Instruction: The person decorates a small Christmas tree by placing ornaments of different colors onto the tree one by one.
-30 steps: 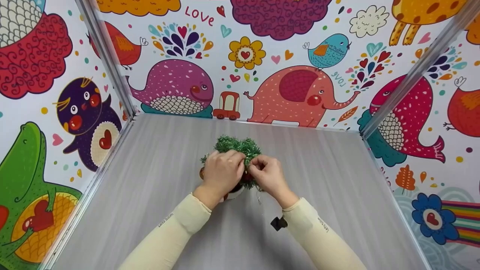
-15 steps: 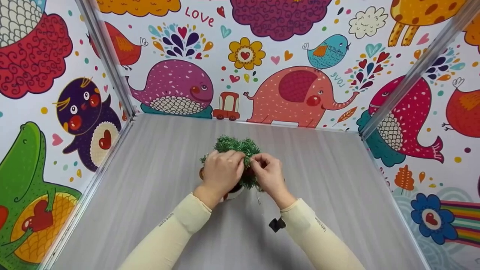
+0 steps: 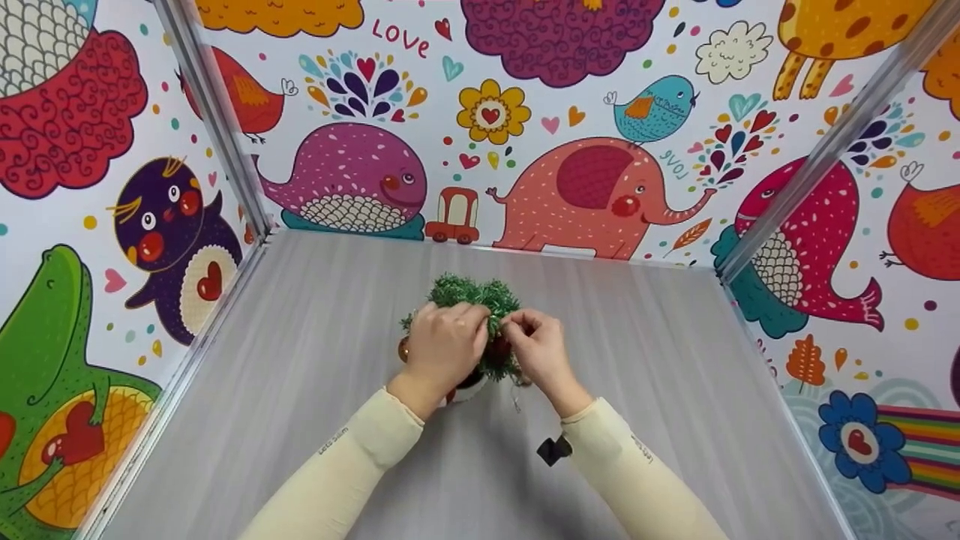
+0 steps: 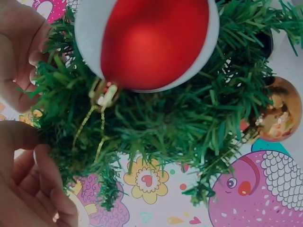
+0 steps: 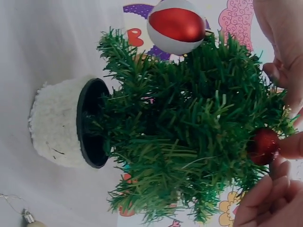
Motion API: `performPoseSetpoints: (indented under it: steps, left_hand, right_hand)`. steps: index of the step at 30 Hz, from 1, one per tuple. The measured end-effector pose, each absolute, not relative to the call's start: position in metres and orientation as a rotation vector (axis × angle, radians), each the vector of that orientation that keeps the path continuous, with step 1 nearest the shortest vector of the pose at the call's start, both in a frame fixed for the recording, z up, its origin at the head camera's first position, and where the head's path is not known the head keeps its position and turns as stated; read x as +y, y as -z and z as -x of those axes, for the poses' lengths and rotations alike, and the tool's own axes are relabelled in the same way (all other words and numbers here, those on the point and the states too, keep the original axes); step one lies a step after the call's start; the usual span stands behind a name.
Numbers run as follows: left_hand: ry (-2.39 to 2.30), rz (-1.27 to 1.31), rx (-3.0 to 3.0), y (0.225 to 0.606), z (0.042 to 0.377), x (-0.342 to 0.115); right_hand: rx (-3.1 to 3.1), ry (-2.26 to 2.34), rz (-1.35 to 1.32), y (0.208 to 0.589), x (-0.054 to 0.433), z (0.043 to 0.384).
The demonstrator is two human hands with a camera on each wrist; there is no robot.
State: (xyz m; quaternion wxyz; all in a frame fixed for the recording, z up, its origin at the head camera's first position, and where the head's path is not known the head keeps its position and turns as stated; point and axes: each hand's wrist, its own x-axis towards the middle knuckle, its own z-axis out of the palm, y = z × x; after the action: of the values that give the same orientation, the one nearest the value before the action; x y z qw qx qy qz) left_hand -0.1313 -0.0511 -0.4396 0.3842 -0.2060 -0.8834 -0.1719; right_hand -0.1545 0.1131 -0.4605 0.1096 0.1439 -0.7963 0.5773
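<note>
A small artificial Christmas tree (image 3: 469, 291) stands in a fluffy white pot (image 5: 59, 127). My left hand (image 3: 448, 341) is at the treetop, fingers curled in among the branches. Just to its right, my right hand (image 3: 544, 349) holds thumb and forefinger together by a dark red bauble (image 5: 264, 146), whose hanging loop I cannot make out. In the left wrist view, a red-and-white bauble (image 4: 154, 47) hangs on a gold cord, and a shiny gold bauble (image 4: 281, 111) hangs farther along. Fingertips are partly hidden by the greenery.
A pale bauble (image 5: 34, 223) with a silver cap and thread lies by the pot. The grey tabletop (image 3: 322, 300) is bounded by printed cartoon walls (image 3: 570, 90) and metal frame posts (image 3: 214, 120). A black device (image 3: 553, 450) sits at my right wrist.
Both hands stay at the tree in nearly the same places. My right hand has shifted only very slightly, and more of the red bauble shows below its fingers.
</note>
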Motion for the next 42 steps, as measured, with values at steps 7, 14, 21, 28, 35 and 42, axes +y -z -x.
performPoseSetpoints:
  steps: [7,14,21,28,35,42]
  left_hand:
    - [0.445,0.521,-2.252,0.439,0.132,-0.052]
    - [0.446,0.521,-2.259,0.439,0.131,-0.053]
    - [0.432,0.582,-2.267,0.438,0.128,-0.055]
    - [0.439,0.650,-2.237,0.437,0.125,-0.061]
    - [0.465,0.674,-2.141,0.439,0.119,-0.075]
    - [0.524,0.638,-2.175,0.450,0.112,-0.092]
  right_hand:
    - [-2.249,-1.741,-0.378,0.460,0.108,0.155]
    - [-2.323,-1.691,-0.391,0.471,0.111,0.156]
    - [-2.479,-1.624,-0.538,0.468,0.118,0.152]
    - [-2.533,-1.680,-0.537,0.457,0.119,0.148]
    - [-2.444,-1.686,-0.542,0.443,0.124,0.130]
    - [-2.407,-1.623,-0.502,0.486,0.153,0.139]
